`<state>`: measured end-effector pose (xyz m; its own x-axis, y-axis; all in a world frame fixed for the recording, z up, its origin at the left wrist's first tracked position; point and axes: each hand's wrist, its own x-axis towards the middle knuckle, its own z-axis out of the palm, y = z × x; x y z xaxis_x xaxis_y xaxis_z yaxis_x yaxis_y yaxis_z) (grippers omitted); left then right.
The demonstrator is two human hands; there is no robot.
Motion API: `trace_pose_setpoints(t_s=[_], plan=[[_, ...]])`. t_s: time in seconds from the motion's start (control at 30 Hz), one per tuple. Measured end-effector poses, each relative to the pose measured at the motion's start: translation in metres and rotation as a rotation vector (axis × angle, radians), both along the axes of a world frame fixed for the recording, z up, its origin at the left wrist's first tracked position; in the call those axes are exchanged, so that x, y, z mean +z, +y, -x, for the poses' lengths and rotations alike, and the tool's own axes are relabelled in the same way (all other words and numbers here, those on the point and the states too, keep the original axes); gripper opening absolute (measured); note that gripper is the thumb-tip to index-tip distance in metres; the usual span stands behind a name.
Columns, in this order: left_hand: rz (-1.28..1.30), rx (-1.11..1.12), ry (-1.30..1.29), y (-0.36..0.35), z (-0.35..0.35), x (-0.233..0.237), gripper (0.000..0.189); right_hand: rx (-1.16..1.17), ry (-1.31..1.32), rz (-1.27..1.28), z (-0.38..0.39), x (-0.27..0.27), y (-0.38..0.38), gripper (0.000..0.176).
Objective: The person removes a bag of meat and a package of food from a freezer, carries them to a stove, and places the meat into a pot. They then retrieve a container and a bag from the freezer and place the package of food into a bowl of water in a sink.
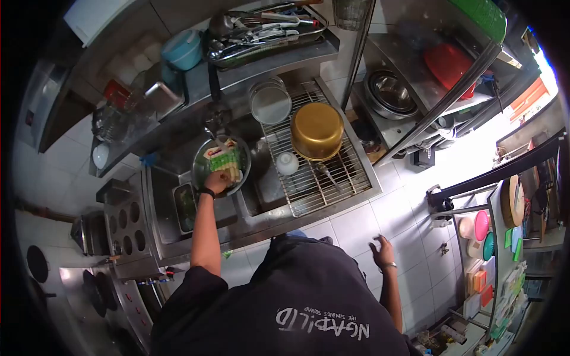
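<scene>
The bowl (196, 169) sits in the sink (266, 185), left of the rack (335, 178) bearing the pot (316, 130).

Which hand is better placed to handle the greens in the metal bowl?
Left. The left hand rests on the greens in the metal bowl over the sink; the right hand hangs open, apart, above the floor tiles.

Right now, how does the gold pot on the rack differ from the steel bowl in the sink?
The gold pot lies upside down on the drying rack; the steel bowl sits upright in the sink. The pot is gold-coloured, the bowl silver. The pot shows only its base; the bowl holds green and pale food, with the left hand on it. Both are round metal vessels.
</scene>
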<state>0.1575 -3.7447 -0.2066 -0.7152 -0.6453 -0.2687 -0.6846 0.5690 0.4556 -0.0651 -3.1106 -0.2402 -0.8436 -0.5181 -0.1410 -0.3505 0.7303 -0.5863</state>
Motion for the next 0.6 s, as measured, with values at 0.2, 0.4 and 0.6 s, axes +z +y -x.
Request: trace_pose_setpoints(t_s=[0.2, 0.4, 0.6], plan=[[-0.8, 0.675, 0.829, -0.074, 0.042, -0.03, 0.013, -0.325, -0.186, -0.188, -0.053, -0.037, 0.079, 0.025], [-1.591, 0.782, 1.246, -0.116, 0.07, -0.042, 0.014, -0.693, -0.355, -0.039, -0.167, -0.149, 0.16, 0.029], [-1.681, 0.795, 1.349, -0.09, 0.068, 0.023, 0.019, -0.892, -0.743, -0.238, -0.26, -0.074, 0.131, 0.031]])
